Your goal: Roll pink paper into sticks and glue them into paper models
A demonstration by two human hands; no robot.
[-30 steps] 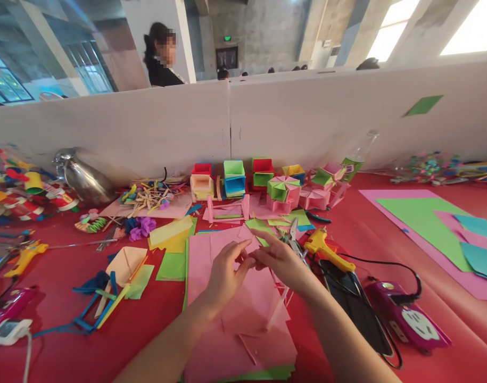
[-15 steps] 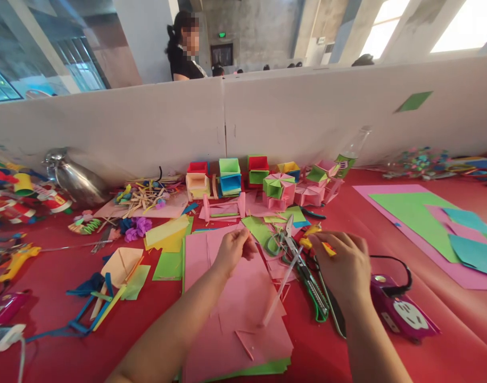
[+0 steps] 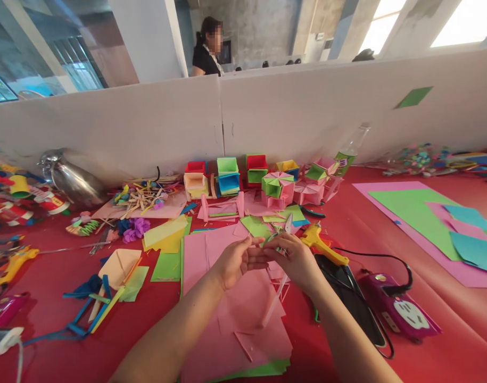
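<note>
My left hand (image 3: pixel 238 261), loosely curled, meets my right hand (image 3: pixel 293 259), its fingers bent in, above the pink paper (image 3: pixel 251 304); I cannot tell whether either holds anything. A glue gun (image 3: pixel 326 247) lies on the red table (image 3: pixel 462 335), just beside my right hand

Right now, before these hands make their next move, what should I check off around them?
1. Hands both in view: ok; the left hand and right hand come together above the pink paper.
2. Something pinched between them: cannot tell; the fingers hide it.
3. Pink paper bare: not ok; a thin pink strip lies on it.
4. Scissors fully visible: not ok; the right hand covers part.
5. Yellow glue gun near the right hand cool: cannot tell.
</note>
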